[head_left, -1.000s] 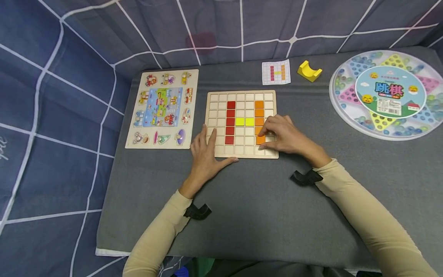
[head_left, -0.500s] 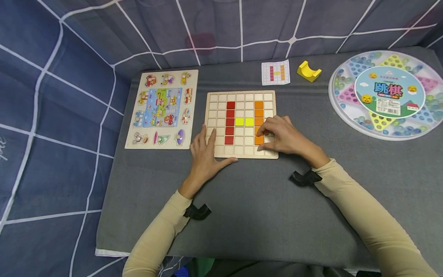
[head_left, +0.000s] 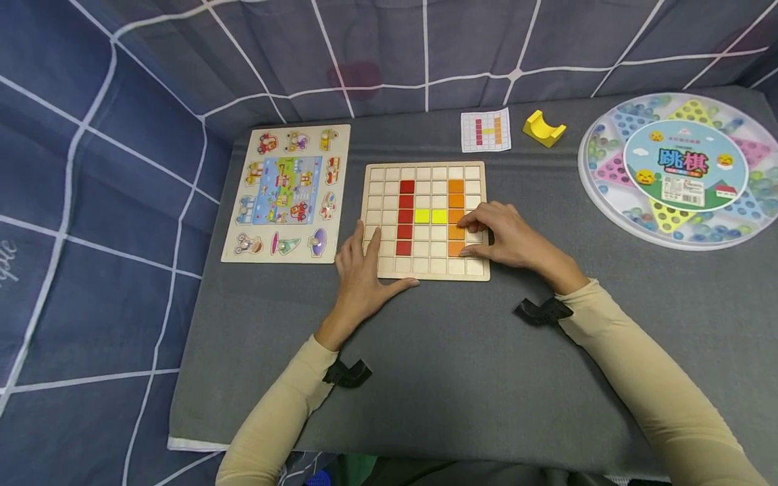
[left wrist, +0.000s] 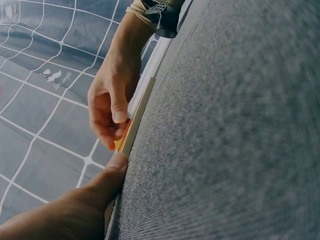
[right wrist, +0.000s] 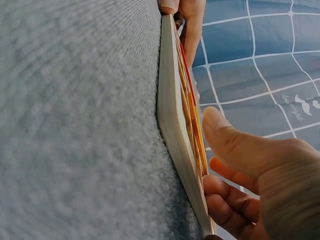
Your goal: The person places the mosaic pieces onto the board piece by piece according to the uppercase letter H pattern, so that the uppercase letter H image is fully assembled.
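Note:
A square wooden grid board (head_left: 421, 267) lies on the grey cloth. Set in it are a column of red tiles (head_left: 405, 217), two yellow tiles (head_left: 430, 216) and a column of orange tiles (head_left: 456, 200). My left hand (head_left: 357, 280) rests on the board's left side, fingers fairly straight, thumb stretched along the near edge. At the lower orange tiles is my right hand (head_left: 509, 237), fingers bent loosely, thumb and forefinger apart. In the right wrist view, the right thumb (right wrist: 235, 140) stands off the tiles while other fingers lie by the board's edge; no loose piece shows between them.
Left of the board lies a picture puzzle (head_left: 286, 192). A printed pattern card (head_left: 485, 131) and a curved yellow block (head_left: 543, 129) are behind it. A large round Chinese checkers set (head_left: 681, 169) sits at the right. A gridded blue curtain (head_left: 389, 54) borders the table.
My right hand has drawn slightly right, its fingertips uncovering more of the lower orange tiles, with thumb and forefinger shifted off them. The left hand stays on the board.

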The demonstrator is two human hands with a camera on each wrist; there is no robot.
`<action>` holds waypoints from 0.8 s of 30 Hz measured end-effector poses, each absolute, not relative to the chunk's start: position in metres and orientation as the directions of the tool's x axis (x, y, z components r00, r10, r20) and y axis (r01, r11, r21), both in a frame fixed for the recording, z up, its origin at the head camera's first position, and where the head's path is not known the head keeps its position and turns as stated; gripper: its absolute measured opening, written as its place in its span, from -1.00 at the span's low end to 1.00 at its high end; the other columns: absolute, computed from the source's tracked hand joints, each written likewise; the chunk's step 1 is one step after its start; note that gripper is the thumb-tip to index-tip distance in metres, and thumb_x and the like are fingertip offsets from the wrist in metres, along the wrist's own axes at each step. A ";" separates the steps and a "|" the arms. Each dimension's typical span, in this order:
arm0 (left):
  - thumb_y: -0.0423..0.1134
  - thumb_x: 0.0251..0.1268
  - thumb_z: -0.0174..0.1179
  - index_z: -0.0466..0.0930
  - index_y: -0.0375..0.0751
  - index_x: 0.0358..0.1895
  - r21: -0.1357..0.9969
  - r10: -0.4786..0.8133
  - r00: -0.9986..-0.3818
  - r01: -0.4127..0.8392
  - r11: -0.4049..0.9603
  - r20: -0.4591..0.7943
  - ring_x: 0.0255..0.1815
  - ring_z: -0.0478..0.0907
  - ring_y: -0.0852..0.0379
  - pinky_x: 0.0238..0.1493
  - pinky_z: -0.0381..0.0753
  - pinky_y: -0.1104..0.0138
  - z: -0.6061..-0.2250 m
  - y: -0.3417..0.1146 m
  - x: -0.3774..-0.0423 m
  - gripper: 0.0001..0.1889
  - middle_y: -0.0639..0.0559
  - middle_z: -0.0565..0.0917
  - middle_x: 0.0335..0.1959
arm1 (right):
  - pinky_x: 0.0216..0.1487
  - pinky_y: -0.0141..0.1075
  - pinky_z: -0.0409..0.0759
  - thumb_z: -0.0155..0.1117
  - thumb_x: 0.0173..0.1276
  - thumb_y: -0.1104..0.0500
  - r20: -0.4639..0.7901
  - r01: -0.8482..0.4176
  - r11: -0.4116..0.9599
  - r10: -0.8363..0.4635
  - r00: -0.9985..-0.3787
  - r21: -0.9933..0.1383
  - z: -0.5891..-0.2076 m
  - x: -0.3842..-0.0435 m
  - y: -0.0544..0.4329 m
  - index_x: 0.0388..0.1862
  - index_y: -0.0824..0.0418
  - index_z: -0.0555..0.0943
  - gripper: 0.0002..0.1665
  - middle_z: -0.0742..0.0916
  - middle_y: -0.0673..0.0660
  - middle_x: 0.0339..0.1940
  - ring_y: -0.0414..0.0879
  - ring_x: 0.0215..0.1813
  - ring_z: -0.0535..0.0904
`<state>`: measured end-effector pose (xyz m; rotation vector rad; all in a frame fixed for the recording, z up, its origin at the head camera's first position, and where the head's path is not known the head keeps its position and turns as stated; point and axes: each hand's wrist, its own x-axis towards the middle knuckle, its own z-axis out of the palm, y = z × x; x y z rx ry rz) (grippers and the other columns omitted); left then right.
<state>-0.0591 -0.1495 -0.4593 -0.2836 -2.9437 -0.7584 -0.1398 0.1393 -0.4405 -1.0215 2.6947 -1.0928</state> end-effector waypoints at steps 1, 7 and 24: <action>0.30 -0.22 0.50 0.14 -0.28 0.50 0.469 0.158 -0.978 0.203 0.860 0.132 0.47 -0.02 -0.31 0.32 -0.04 -0.20 -0.460 -0.149 -0.059 0.22 -0.34 -0.07 0.56 | -0.10 -0.17 0.16 0.63 -0.01 0.07 0.175 -0.554 0.532 -0.602 -0.779 -0.640 -0.441 -0.140 0.140 -0.06 0.20 0.67 -0.47 0.66 0.04 -0.30 -0.12 -0.19 0.44; 0.31 -0.22 0.50 0.12 -0.27 0.51 0.463 0.159 -0.980 0.198 0.864 0.121 0.47 -0.02 -0.31 0.32 -0.04 -0.20 -0.460 -0.148 -0.060 0.23 -0.34 -0.08 0.57 | -0.10 -0.17 0.18 0.61 0.02 0.06 0.164 -0.556 0.529 -0.614 -0.772 -0.641 -0.441 -0.140 0.141 -0.05 0.18 0.69 -0.50 0.68 0.02 -0.25 -0.12 -0.17 0.44; 0.24 0.00 0.42 0.18 -0.27 0.49 0.477 0.162 -0.977 0.208 0.854 0.136 0.44 0.10 -0.32 0.27 0.05 -0.15 -0.443 -0.160 -0.064 0.05 -0.35 0.07 0.53 | 0.03 -0.01 0.29 0.50 0.17 0.16 0.242 -0.637 0.553 -0.623 -0.744 -0.537 -0.430 -0.140 0.169 0.07 0.21 0.62 -0.52 0.61 0.15 -0.03 0.07 0.02 0.45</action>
